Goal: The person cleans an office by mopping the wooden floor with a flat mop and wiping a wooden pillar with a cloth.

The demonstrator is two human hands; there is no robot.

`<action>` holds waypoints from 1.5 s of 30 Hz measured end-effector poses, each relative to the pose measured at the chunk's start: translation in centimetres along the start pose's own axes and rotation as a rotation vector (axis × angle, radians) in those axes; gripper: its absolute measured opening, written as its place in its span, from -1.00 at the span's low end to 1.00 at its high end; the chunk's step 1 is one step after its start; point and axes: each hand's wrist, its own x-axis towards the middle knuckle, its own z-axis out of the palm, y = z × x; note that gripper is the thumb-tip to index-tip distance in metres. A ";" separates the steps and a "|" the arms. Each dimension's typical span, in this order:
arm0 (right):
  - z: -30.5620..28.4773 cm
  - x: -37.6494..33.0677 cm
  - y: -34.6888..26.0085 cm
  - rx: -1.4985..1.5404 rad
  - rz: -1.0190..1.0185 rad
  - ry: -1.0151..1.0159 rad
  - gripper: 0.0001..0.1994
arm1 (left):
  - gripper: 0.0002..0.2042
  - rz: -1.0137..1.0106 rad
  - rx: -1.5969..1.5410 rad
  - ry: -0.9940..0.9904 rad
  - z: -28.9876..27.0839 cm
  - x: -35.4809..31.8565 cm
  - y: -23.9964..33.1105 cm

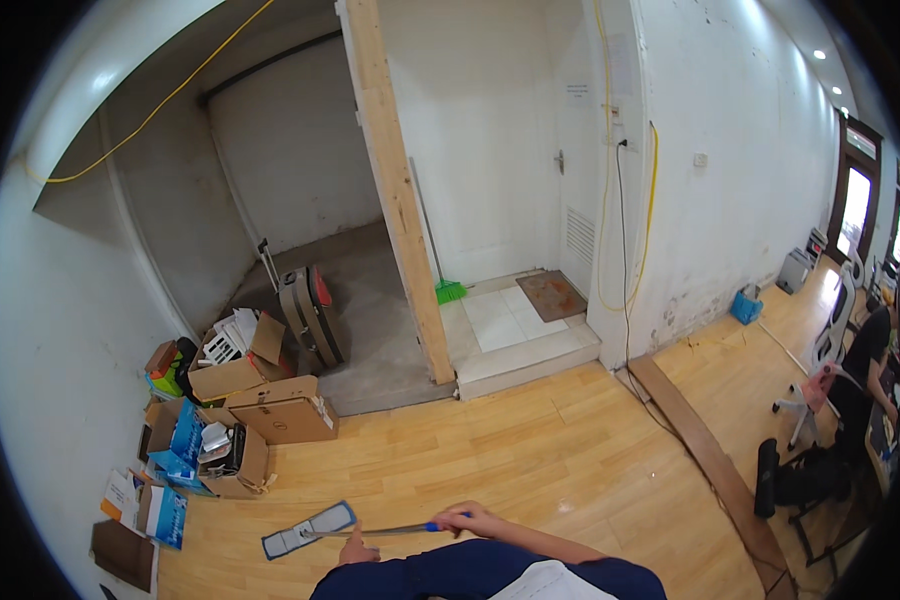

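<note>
A wooden plank floor (530,450) is seen filling the lower half of the view, bounded by white walls (740,150) toward twelve o'clock. A tall upright timber post (402,190) is set at the edge of a grey concrete recess near eleven o'clock. A heap of cardboard boxes (260,400) is piled at about nine o'clock, with two suitcases (308,315) stood just behind it. A long loose floorboard (705,450) is laid at four o'clock, and a seated person on an office chair (850,390) is found at three o'clock. A green broom (448,290) is leaned by the post.

A flat mop (308,530) is held low at six o'clock, its blue-edged pad resting on the floor and its slim handle running rightward. The handle is gripped by the right hand (475,520), fingers curled closed around it near a blue band. The left hand (357,551) is placed just below the handle, nearer the pad; whether it is closed on the handle cannot be told.
</note>
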 end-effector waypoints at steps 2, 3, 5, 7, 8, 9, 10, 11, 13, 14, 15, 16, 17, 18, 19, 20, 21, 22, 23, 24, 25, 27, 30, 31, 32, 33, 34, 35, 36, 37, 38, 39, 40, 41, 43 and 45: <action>-3.8 -4.4 -3.4 -0.017 0.004 0.006 -0.68 | -0.07 0.198 0.049 -0.119 2.2 1.9 0.7; -5.0 -6.3 -5.4 -0.011 0.006 0.016 -0.68 | -0.07 0.191 0.034 -0.107 2.8 2.0 1.7; -7.0 -9.9 -10.0 -0.056 -0.012 0.037 -0.68 | -0.14 0.299 0.173 -0.304 4.4 2.7 5.8; -9.2 -11.5 -12.2 -0.053 -0.148 0.001 -0.67 | -0.17 0.342 0.211 -0.383 5.0 2.6 8.9; -10.0 -11.6 -12.7 -0.031 -0.289 -0.009 -0.65 | -0.22 0.363 0.163 -0.364 5.2 2.1 10.1; -10.5 -11.3 -12.8 -0.042 -0.277 -0.031 -0.65 | -0.26 0.382 0.115 -0.343 5.3 1.6 11.0; -10.8 -11.1 -12.4 -0.003 -0.278 0.049 -0.64 | -0.31 0.397 0.065 -0.321 5.4 1.3 11.5; -10.9 -11.1 -11.8 0.034 -0.273 0.131 -0.62 | -0.31 0.385 0.036 -0.314 5.5 1.4 11.5; -10.8 -10.8 -11.6 0.061 -0.248 0.190 -0.60 | -0.40 0.407 0.019 -0.252 5.3 2.5 10.6; -10.5 -10.5 -11.7 0.090 -0.243 0.208 -0.58 | -0.44 0.416 0.012 -0.222 5.1 2.7 9.9; -10.2 -10.3 -11.7 0.118 -0.241 0.237 -0.55 | -0.44 0.408 -0.010 -0.220 4.4 2.6 9.9; -10.0 -10.2 -11.6 0.147 -0.239 0.262 -0.53 | -0.49 0.388 -0.035 -0.197 3.2 2.1 9.7; -10.2 -10.2 -11.1 0.138 -0.223 0.248 -0.53 | -0.52 0.369 -0.060 -0.176 2.6 1.8 9.2; -10.7 -10.2 -10.3 0.184 -0.240 0.288 -0.53 | -0.52 0.356 -0.081 -0.167 2.3 1.5 7.9; -11.2 -10.3 -9.4 0.230 -0.256 0.332 -0.54 | -0.52 0.357 -0.129 -0.122 2.0 1.5 6.6; -11.9 -10.3 -8.2 0.274 -0.276 0.380 -0.54 | -0.52 0.363 -0.175 -0.078 1.8 1.7 5.4; -12.5 -10.5 -7.0 0.264 -0.265 0.368 -0.54 | -0.51 0.370 -0.219 -0.034 1.6 1.8 4.4; -13.4 -10.9 -5.2 0.355 -0.202 0.442 -0.55 | -0.51 0.366 -0.235 -0.028 1.5 1.9 3.5; -13.8 -11.3 -3.9 0.447 -0.139 0.522 -0.56 | -0.53 0.332 -0.259 -0.030 1.4 1.9 2.7; -14.1 -11.5 -2.5 0.537 -0.077 0.602 -0.56 | -0.54 0.298 -0.282 -0.032 1.2 1.9 1.9; -13.4 -11.1 -1.3 0.528 -0.078 0.602 -0.56 | -0.56 0.270 -0.301 -0.037 0.9 2.2 1.2; -10.2 -8.4 0.8 0.516 -0.107 0.515 -0.60 | -0.59 0.224 -0.398 -0.078 -0.5 2.7 1.0; -4.1 -1.7 2.0 0.498 -0.044 0.360 -0.63 | -0.65 0.113 -0.578 -0.165 -3.6 2.2 0.7; -2.5 0.5 2.4 0.492 -0.026 0.339 -0.64 | -0.68 0.126 -0.707 -0.189 -5.1 2.4 0.6; -0.6 3.0 2.7 0.491 -0.027 0.340 -0.64 | -0.72 0.134 -0.837 -0.209 -6.8 2.5 0.3; 1.1 5.3 2.7 0.450 -0.019 0.342 -0.65 | -0.75 0.142 -0.964 -0.234 -8.5 2.6 0.1; 2.2 7.4 2.4 0.412 -0.011 0.345 -0.65 | -0.75 0.144 -0.959 -0.241 -10.3 2.9 0.0; 3.2 9.6 2.0 0.416 -0.013 0.352 -0.65 | -0.77 0.192 -1.151 -0.254 -12.4 3.1 -0.3; 4.2 11.5 1.6 0.359 -0.071 0.336 -0.66 | -0.79 0.234 -1.339 -0.272 -14.4 3.1 -0.5; 5.2 13.4 1.1 0.302 -0.128 0.321 -0.66 | -0.79 0.226 -1.328 -0.285 -16.6 3.1 -0.4; 5.7 15.1 0.3 0.309 -0.204 0.377 -0.66 | -0.77 0.297 -1.539 -0.406 -18.8 3.0 0.1; 6.0 16.6 -0.6 0.315 -0.281 0.435 -0.66 | -0.75 0.364 -1.749 -0.531 -20.4 3.1 0.3; 6.3 18.4 -2.3 0.418 -0.344 0.503 -0.66 | -0.75 0.356 -1.750 -0.531 -21.5 3.2 0.4; 6.5 20.1 -3.9 0.522 -0.414 0.578 -0.65 | -0.75 0.410 -1.581 -0.474 -22.7 3.6 0.5; 5.6 22.2 -6.2 0.524 -0.519 0.649 -0.63 | -0.74 0.503 -1.233 -0.373 -24.6 4.2 0.4; 5.6 22.9 -8.6 0.522 -0.531 0.692 -0.62 | -0.74 0.502 -1.227 -0.404 -26.3 4.5 -0.2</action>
